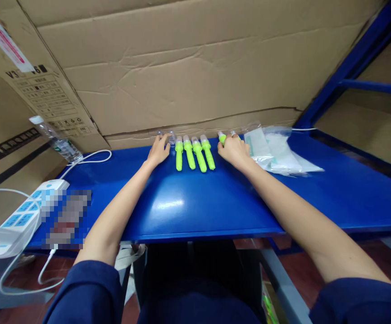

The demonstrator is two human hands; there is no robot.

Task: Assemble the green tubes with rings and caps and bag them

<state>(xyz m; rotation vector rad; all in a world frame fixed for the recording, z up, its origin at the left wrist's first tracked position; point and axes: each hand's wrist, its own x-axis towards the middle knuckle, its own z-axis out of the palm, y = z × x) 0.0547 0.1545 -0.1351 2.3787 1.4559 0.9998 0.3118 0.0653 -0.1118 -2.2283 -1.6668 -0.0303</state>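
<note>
At the back of the blue table, my left hand (160,149) reaches to small clear plastic cups (172,137). Its fingers are apart and touch or nearly touch them. To its right, several lime-green sticks with translucent caps (199,158) lie side by side, caps toward the cardboard. My right hand (234,150) is closed over more sticks of this kind; a green and clear end (221,137) shows beside its fingers. The rest of what it grips is hidden under the palm.
Clear plastic bags with white contents (279,150) lie right of my right hand. A cardboard wall (198,67) stands behind the blue table (182,211). At left are a water bottle (58,141), a white power strip (35,204), cables and a pixelated object (69,218).
</note>
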